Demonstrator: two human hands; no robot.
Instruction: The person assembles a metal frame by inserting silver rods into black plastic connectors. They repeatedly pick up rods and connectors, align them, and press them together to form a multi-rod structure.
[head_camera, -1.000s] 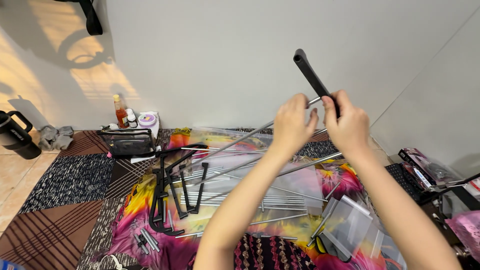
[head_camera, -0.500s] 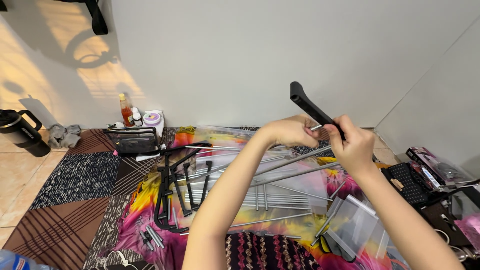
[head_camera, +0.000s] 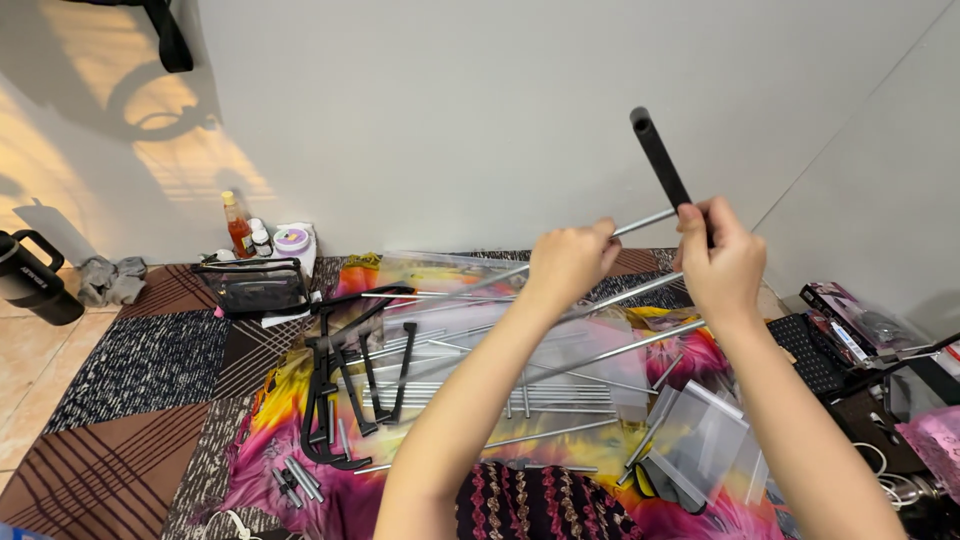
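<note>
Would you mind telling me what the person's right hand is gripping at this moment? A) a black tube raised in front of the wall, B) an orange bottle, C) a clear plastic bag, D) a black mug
A: the right hand is closed around the black tube, which sticks up against the wall, while the left hand holds a thin metal rod beside it.

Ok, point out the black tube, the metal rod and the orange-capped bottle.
black tube (head_camera: 655, 150), head view, on its upper shaft above the right hand.
metal rod (head_camera: 645, 222), head view, bare stretch between the hands.
orange-capped bottle (head_camera: 238, 232), head view, its body by the wall.
</note>
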